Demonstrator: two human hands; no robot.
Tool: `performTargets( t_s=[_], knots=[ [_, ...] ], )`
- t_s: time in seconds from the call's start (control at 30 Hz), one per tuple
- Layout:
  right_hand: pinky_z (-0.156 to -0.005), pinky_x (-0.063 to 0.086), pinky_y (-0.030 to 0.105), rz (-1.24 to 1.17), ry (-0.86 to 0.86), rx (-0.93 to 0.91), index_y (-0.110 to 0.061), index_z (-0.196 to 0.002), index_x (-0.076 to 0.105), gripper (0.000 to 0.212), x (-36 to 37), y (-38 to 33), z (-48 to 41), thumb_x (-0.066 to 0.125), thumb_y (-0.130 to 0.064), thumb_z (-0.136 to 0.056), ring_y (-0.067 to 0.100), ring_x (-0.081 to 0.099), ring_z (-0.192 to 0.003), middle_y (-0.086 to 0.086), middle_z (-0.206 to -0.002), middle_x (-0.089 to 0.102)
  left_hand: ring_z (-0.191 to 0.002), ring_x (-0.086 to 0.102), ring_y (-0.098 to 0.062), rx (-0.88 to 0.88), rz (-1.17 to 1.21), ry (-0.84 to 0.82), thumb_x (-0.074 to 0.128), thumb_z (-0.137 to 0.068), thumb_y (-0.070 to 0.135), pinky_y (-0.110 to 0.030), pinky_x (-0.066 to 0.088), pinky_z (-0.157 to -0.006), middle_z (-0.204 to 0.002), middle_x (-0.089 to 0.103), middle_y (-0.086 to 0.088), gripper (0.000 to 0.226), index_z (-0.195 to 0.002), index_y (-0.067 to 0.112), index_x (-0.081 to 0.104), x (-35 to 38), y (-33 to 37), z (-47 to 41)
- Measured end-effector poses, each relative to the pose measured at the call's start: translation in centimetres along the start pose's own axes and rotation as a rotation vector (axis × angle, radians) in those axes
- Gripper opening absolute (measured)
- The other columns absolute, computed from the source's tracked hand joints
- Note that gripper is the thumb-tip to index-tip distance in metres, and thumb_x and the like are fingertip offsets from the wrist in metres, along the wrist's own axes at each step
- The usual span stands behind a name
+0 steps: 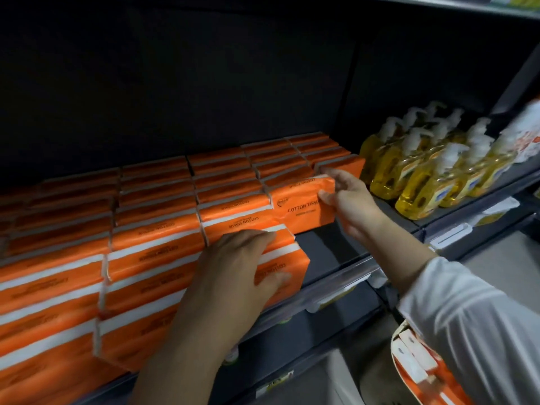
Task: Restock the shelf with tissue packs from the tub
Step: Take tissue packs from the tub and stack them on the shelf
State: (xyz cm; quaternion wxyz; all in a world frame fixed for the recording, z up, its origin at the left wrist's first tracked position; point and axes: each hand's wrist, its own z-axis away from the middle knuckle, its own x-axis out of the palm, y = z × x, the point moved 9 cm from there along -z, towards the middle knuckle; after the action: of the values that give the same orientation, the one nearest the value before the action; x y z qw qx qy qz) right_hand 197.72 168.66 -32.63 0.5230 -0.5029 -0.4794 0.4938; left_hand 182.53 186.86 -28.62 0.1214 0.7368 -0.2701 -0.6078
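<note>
Rows of orange tissue packs (155, 206) with white stripes fill the dark shelf (324, 247). My left hand (236, 273) lies over the top and front of one tissue pack (292, 258) at the shelf's front, fingers curled round it. My right hand (350, 203) grips the right end of another orange pack (304, 206) marked "COTTON TISSUE", standing in the right-hand row. More orange packs (420, 366) show at the bottom right in the tub, half hidden by my white sleeve.
Yellow pump bottles (426, 168) stand in rows on the shelf just right of the tissue packs. A bare patch of shelf lies in front of the pack in my right hand. Price-tag rails (350, 285) run along the shelf edge, with a lower shelf beneath.
</note>
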Motion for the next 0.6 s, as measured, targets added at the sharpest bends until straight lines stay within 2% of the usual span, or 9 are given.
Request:
performTargets(
  t_s=[0.07, 0.17, 0.23, 0.33, 0.37, 0.4, 0.5, 0.6],
  knots=[
    [-0.083, 0.055, 0.036, 0.061, 0.062, -0.044, -0.008, -0.128, 0.05, 0.049, 0.1, 0.1, -0.6, 0.052, 0.014, -0.084, 0.018, 0.062, -0.094, 0.001, -0.1, 0.062, -0.128, 0.029, 0.002, 0.01, -0.036, -0.024, 0.063, -0.082, 0.046, -0.019, 0.02, -0.109, -0.139, 0.036, 0.025, 0.06, -0.137, 0.039, 0.039, 0.2, -0.2, -0.1],
    [-0.094, 0.05, 0.045, 0.202, 0.151, -0.061, -0.013, -0.128, 0.051, 0.057, -0.2, 1.1, -0.7, 0.066, 0.007, -0.076, 0.022, 0.059, -0.108, 0.0, -0.114, 0.059, -0.128, 0.026, 0.002, 0.029, -0.093, -0.038, 0.066, -0.083, 0.038, -0.02, 0.017, -0.11, -0.138, 0.032, 0.028, 0.059, -0.136, 0.041, 0.039, 0.4, -0.2, -0.1],
    [-0.096, 0.049, 0.045, 0.26, 0.138, -0.057, -0.016, -0.133, 0.045, 0.073, 0.1, 1.9, -0.4, 0.077, -0.001, -0.069, 0.022, 0.056, -0.112, -0.001, -0.121, 0.054, -0.128, 0.023, 0.003, 0.033, -0.106, -0.03, 0.064, -0.084, 0.035, -0.019, 0.013, -0.109, -0.137, 0.029, 0.03, 0.059, -0.136, 0.042, 0.038, 0.4, -0.1, -0.1],
    [-0.106, 0.036, 0.036, 0.551, 0.149, -0.24, -0.018, -0.14, 0.034, 0.094, 1.1, 0.8, 0.6, 0.084, -0.016, -0.061, 0.022, 0.038, -0.127, 0.007, -0.136, 0.039, -0.128, 0.023, 0.003, 0.039, -0.108, -0.016, 0.064, -0.084, 0.034, -0.017, 0.012, -0.106, -0.138, 0.029, 0.03, 0.058, -0.136, 0.041, 0.038, 0.4, -0.1, -0.1],
    [-0.104, 0.034, 0.033, 0.69, 0.172, -0.329, -0.018, -0.14, 0.035, 0.092, 1.5, -0.1, 1.2, 0.084, -0.018, -0.062, 0.023, 0.033, -0.128, 0.008, -0.136, 0.036, -0.127, 0.023, 0.003, 0.041, -0.113, -0.014, 0.064, -0.084, 0.034, -0.017, 0.013, -0.105, -0.138, 0.029, 0.029, 0.058, -0.136, 0.041, 0.039, 0.4, 0.0, -0.1],
    [-0.101, 0.036, 0.036, 0.831, 0.198, -0.439, -0.018, -0.137, 0.039, 0.085, 2.2, -1.1, 1.9, 0.082, -0.019, -0.064, 0.026, 0.033, -0.126, 0.01, -0.134, 0.036, -0.127, 0.023, 0.003, 0.042, -0.116, -0.012, 0.063, -0.084, 0.034, -0.017, 0.013, -0.105, -0.138, 0.029, 0.029, 0.058, -0.136, 0.041, 0.039, 0.5, -0.1, -0.1],
    [-0.085, 0.047, 0.047, 1.152, 0.173, -0.74, -0.011, -0.116, 0.057, 0.054, 4.8, -3.0, 3.5, 0.078, -0.014, -0.066, 0.034, 0.046, -0.106, 0.015, -0.117, 0.049, -0.127, 0.024, 0.002, 0.042, -0.119, -0.006, 0.063, -0.084, 0.034, -0.018, 0.014, -0.106, -0.138, 0.029, 0.029, 0.058, -0.136, 0.042, 0.038, 0.5, -0.1, -0.1],
    [-0.071, 0.051, 0.046, 1.21, 0.069, -0.745, -0.006, -0.103, 0.062, 0.035, 5.9, -2.6, 3.0, 0.071, -0.006, -0.069, 0.037, 0.049, -0.098, 0.017, -0.102, 0.053, -0.128, 0.024, 0.001, 0.046, -0.13, 0.003, 0.064, -0.084, 0.031, -0.021, 0.015, -0.109, -0.137, 0.029, 0.029, 0.059, -0.136, 0.041, 0.038, 0.5, -0.1, -0.2]
  ],
)
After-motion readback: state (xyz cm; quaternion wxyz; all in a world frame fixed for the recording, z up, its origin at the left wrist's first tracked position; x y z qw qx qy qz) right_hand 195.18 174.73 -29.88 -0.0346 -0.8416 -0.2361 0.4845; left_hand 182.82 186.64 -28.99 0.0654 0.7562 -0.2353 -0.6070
